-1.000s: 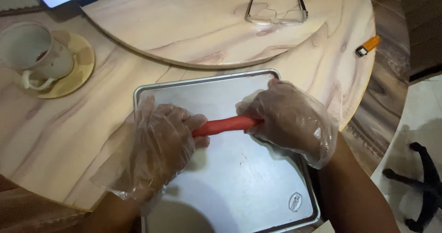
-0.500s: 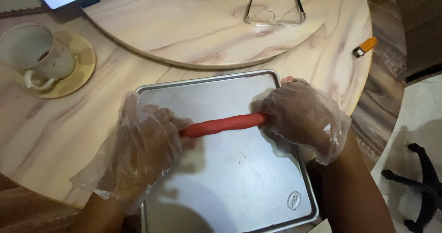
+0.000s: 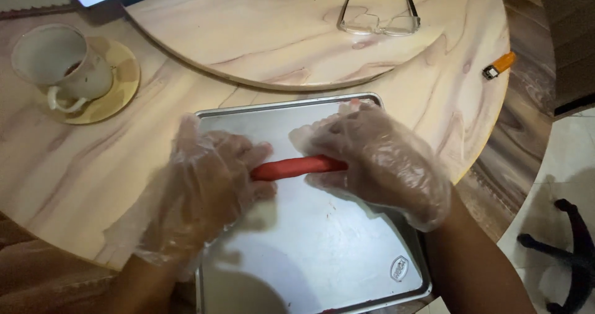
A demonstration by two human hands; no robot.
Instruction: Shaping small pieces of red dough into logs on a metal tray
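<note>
A red dough roll (image 3: 297,167) lies across a silver baking tray (image 3: 322,258) on a round marble table. My left hand (image 3: 207,187), in a clear plastic glove, covers the roll's left end with its fingers laid over it. My right hand (image 3: 378,159), gloved the same way, presses on the roll's right end. Only the middle stretch of the roll shows between the two hands.
A white cup on a yellow saucer (image 3: 74,72) stands at the left. Eyeglasses (image 3: 378,16) rest on a raised turntable (image 3: 279,41) at the back. An orange lighter (image 3: 499,65) lies near the right edge. A black chair base (image 3: 567,252) is on the floor.
Both hands have moved back toward each other, so less of the red roll shows than half a second ago. The roll lies a little closer to me on the tray.
</note>
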